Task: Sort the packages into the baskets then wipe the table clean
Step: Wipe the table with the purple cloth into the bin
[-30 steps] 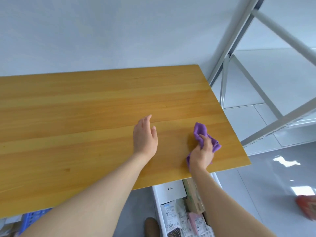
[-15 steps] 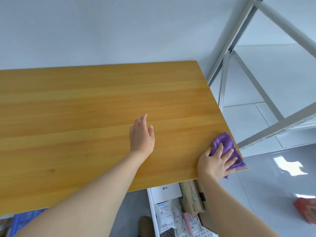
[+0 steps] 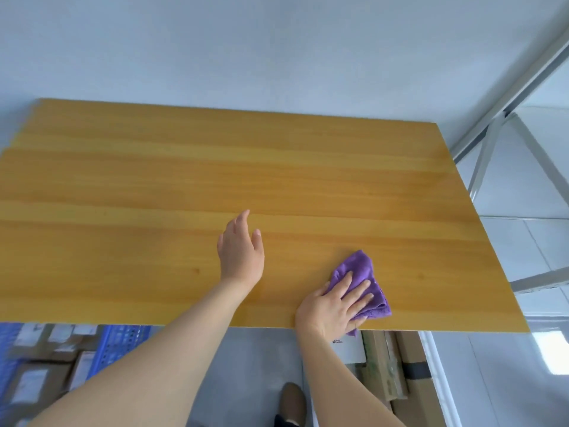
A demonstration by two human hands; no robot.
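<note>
Head view showed the right hand point(image 3: 334, 306) laid flat on a purple cloth point(image 3: 360, 269), fingers spread and straight, pressing it down rather than gripping it. The cloth sat bunched on the right part of the surface point(image 3: 154, 186), close to the near edge, with one corner hanging just over that edge beside the palm. The left hand point(image 3: 241, 251) rested on the wood well apart from the cloth, fingers relaxed and holding nothing. No packages lay on top; packages point(image 3: 46, 362) showed below the near edge, some in a blue basket point(image 3: 123, 343) at the left, so the sorting looked done and the wiping under way.

The main risk was the cloth slipping out from under the flat palm, since nothing pinched it; a stroke toward the near edge could push it off and drop it among the boxes point(image 3: 381, 365) below. Bunched as it was, it covered little wood per pass, so strips could be missed, chiefly along the far and left sides.
</note>
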